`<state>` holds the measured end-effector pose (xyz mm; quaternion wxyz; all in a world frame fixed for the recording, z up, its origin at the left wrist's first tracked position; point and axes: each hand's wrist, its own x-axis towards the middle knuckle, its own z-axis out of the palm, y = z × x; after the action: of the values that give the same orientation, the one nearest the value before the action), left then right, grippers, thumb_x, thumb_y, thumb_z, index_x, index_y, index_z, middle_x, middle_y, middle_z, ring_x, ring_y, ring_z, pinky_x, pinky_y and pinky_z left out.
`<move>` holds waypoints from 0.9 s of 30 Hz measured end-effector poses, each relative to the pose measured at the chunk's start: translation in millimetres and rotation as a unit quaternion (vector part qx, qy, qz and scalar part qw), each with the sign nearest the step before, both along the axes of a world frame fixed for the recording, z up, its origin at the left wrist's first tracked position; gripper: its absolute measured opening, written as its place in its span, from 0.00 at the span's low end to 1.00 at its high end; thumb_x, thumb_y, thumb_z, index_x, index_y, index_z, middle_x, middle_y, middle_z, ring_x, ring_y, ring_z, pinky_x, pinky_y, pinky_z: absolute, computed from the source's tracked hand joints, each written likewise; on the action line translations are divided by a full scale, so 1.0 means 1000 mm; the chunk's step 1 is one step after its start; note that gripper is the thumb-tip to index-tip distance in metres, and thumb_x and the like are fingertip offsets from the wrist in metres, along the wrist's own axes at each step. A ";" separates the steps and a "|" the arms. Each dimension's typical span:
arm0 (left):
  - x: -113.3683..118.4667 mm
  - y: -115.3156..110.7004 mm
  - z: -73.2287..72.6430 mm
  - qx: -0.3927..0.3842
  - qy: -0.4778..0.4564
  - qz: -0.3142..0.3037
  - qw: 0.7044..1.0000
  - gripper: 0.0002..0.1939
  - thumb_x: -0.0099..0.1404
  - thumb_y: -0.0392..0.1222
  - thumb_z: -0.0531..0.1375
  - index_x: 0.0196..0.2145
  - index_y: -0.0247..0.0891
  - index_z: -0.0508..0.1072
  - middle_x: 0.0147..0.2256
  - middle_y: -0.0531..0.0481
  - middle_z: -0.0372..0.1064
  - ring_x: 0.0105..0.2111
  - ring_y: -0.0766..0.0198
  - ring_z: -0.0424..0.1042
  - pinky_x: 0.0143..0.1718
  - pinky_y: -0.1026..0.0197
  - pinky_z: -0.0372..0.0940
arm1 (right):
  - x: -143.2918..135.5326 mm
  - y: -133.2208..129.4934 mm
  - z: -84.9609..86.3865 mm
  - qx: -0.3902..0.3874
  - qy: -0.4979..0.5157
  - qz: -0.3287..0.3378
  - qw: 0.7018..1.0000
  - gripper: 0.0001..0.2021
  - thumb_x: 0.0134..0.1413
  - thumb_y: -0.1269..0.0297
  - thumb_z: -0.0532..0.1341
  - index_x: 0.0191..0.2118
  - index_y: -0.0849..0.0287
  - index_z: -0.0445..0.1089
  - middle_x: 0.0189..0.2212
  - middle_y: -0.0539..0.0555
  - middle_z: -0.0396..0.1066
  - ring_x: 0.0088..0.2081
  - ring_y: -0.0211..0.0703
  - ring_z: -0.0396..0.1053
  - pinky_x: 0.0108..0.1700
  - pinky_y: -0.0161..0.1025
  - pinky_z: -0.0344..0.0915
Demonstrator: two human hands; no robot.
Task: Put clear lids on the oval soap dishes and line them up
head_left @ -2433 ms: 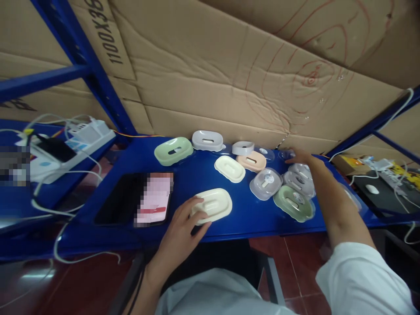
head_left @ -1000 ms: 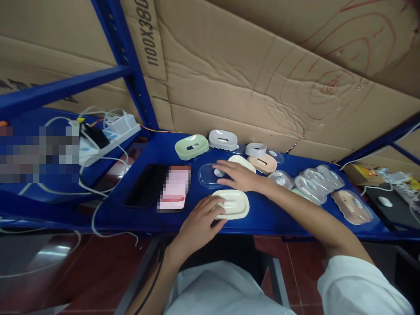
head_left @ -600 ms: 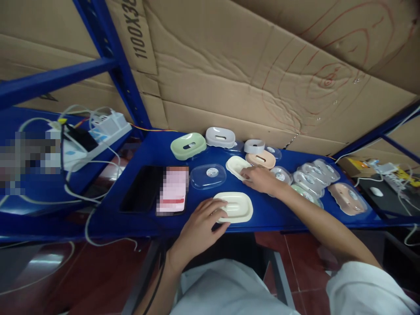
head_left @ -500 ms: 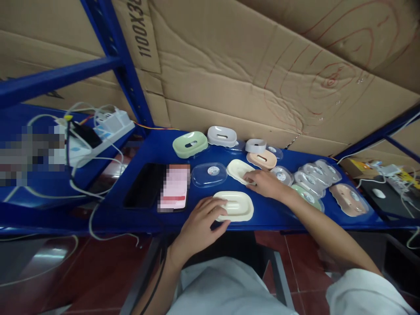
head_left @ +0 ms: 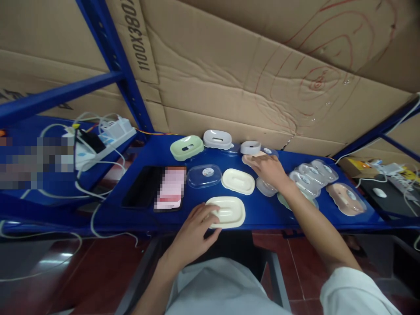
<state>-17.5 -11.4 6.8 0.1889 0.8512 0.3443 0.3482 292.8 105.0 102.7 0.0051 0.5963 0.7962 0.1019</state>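
Observation:
My left hand (head_left: 197, 228) has its fingers over the left end of a cream soap dish (head_left: 231, 213), with the thumb at the near edge. The dish lies near the table's front edge. Farther back, my right hand (head_left: 268, 168) reaches over a peach soap dish (head_left: 248, 159), fingers bent onto its right part; its fingertips partly cover the dish. A second cream piece (head_left: 238, 181) lies between the two hands, untouched. Just behind the peach dish stands a small grey piece (head_left: 250, 147). A clear lid (head_left: 265, 188) lies beneath my right wrist.
On the blue table (head_left: 262, 215), a green dish (head_left: 187, 148) and a grey dish (head_left: 217, 139) stand at the back. A clear lid (head_left: 204, 176) lies beside a phone (head_left: 171, 189). Several clear lids (head_left: 308, 177) and another peach dish (head_left: 346, 199) are at right. Cardboard (head_left: 213, 87) walls the back.
My right hand has left the rear cream piece and moved back to the peach dish. My left hand remains at the front cream dish. The camera view has shifted slightly.

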 end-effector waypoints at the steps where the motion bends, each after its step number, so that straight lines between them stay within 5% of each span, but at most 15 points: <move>1: 0.002 0.001 -0.001 0.000 0.005 0.001 1.000 0.05 0.71 0.34 0.62 0.41 0.44 0.73 0.55 0.46 0.75 0.57 0.54 0.74 0.64 0.44 0.67 | -0.003 0.005 0.005 -0.002 -0.021 -0.003 1.000 0.19 0.73 0.65 0.54 0.61 0.57 0.74 0.55 0.64 0.79 0.58 0.62 0.73 0.58 0.54 0.62; 8: 0.004 0.007 0.001 -0.005 0.006 -0.002 1.000 0.04 0.72 0.35 0.63 0.41 0.43 0.74 0.56 0.46 0.75 0.58 0.53 0.73 0.60 0.47 0.69 | -0.016 0.025 0.023 -0.005 -0.022 -0.012 1.000 0.16 0.73 0.62 0.54 0.50 0.57 0.79 0.49 0.62 0.81 0.52 0.57 0.76 0.55 0.49 0.64; 14: 0.005 0.013 0.002 -0.009 0.000 -0.010 1.000 0.04 0.70 0.35 0.64 0.41 0.43 0.75 0.55 0.47 0.76 0.57 0.54 0.75 0.59 0.49 0.70 | -0.005 0.061 0.018 0.012 -0.008 -0.020 1.000 0.28 0.67 0.60 0.62 0.70 0.61 0.64 0.70 0.68 0.63 0.69 0.64 0.62 0.66 0.56 0.59; 19: 0.008 0.017 -0.001 -0.010 -0.010 -0.006 1.000 0.04 0.69 0.35 0.65 0.40 0.44 0.76 0.56 0.47 0.77 0.58 0.54 0.74 0.61 0.47 0.69 | 0.004 0.079 0.016 -0.008 0.020 -0.037 0.999 0.23 0.69 0.58 0.61 0.66 0.57 0.69 0.58 0.64 0.77 0.57 0.58 0.76 0.59 0.49 0.67; 21: 0.008 0.018 -0.002 -0.014 -0.011 -0.008 1.000 0.05 0.69 0.36 0.66 0.41 0.44 0.76 0.56 0.48 0.77 0.59 0.53 0.73 0.64 0.45 0.67 | 0.007 0.070 0.019 0.030 0.122 -0.048 0.991 0.25 0.73 0.53 0.56 0.67 0.59 0.65 0.55 0.64 0.79 0.53 0.57 0.77 0.56 0.49 0.70; 23: 0.006 0.018 -0.004 -0.025 -0.012 -0.010 1.000 0.07 0.69 0.36 0.66 0.44 0.45 0.76 0.56 0.48 0.77 0.60 0.53 0.72 0.66 0.43 0.64 | 0.007 0.047 0.018 0.052 0.318 -0.024 0.946 0.26 0.73 0.46 0.55 0.66 0.56 0.64 0.55 0.60 0.78 0.53 0.54 0.77 0.54 0.48 0.73; 25: 0.005 0.018 -0.005 -0.046 -0.016 -0.011 0.999 0.12 0.70 0.36 0.66 0.50 0.46 0.75 0.57 0.48 0.76 0.61 0.53 0.71 0.67 0.44 0.64 | 0.005 0.012 0.011 0.028 0.501 0.012 0.865 0.25 0.69 0.42 0.58 0.62 0.51 0.65 0.55 0.56 0.78 0.53 0.50 0.77 0.56 0.47 0.73; 27: 0.003 0.018 -0.006 -0.072 -0.025 -0.008 0.997 0.19 0.70 0.36 0.66 0.56 0.48 0.72 0.60 0.48 0.73 0.64 0.54 0.70 0.68 0.46 0.65 | -0.001 -0.028 -0.004 -0.023 0.583 0.029 0.811 0.23 0.66 0.42 0.63 0.58 0.47 0.66 0.54 0.54 0.77 0.54 0.49 0.76 0.58 0.48 0.73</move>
<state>-14.4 6.6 0.9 0.2614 0.8289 0.3571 0.3420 292.2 77.0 98.5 -0.4499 0.5199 0.6687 -0.2832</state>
